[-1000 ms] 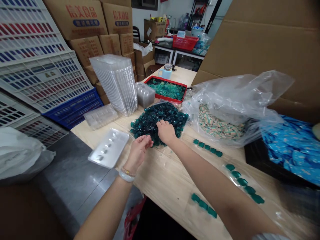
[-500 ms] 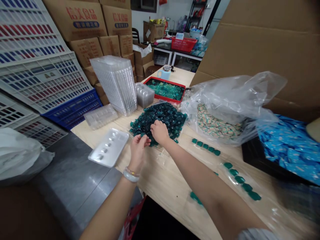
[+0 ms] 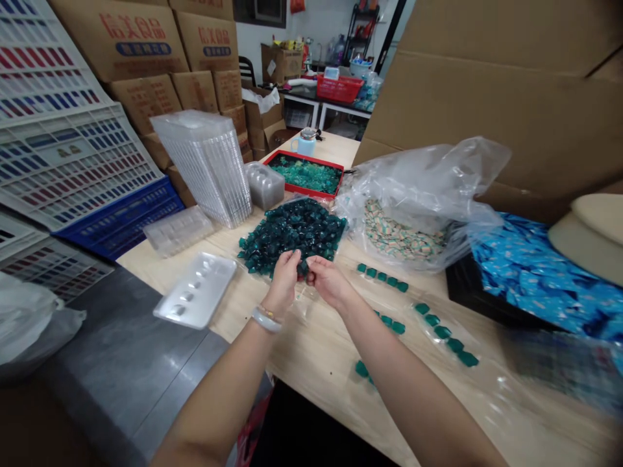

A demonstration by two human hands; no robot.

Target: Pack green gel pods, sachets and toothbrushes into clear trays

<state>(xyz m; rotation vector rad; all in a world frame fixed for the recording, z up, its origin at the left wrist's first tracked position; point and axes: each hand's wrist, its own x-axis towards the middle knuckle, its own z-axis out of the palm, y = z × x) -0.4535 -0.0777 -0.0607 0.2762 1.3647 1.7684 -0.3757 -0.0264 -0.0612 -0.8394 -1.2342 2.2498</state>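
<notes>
Heap: a pod heap (image 3: pixel 292 233) of dark teal pods lies loose on a clear sheet, mid-table.
Hands: the left hand (image 3: pixel 285 282) and right hand (image 3: pixel 331 282) meet at the heap's near edge, raised slightly above the table.
Fingers: both sets curl inward, nearly closed, around a single pod (image 3: pixel 302 267). Whether they grip it, I cannot tell.
Rows: four short pod rows (image 3: pixel 382 277) lie on clear plastic to the right.
Trays: a white tray (image 3: pixel 195 292) lies left of the hands. A tall tray stack (image 3: pixel 202 168) stands behind it, and a red tray (image 3: pixel 304 174) of paler pods sits beyond the heap.
Progress: most dark pods remain heaped, with only the few rows set apart.
Edges: a steel counter (image 3: pixel 131 344) borders the wooden table (image 3: pixel 311 350) on the left, and a plastic bag (image 3: pixel 403 237) crowds the heap's right.
Room: bare wood lies just before the hands.
</notes>
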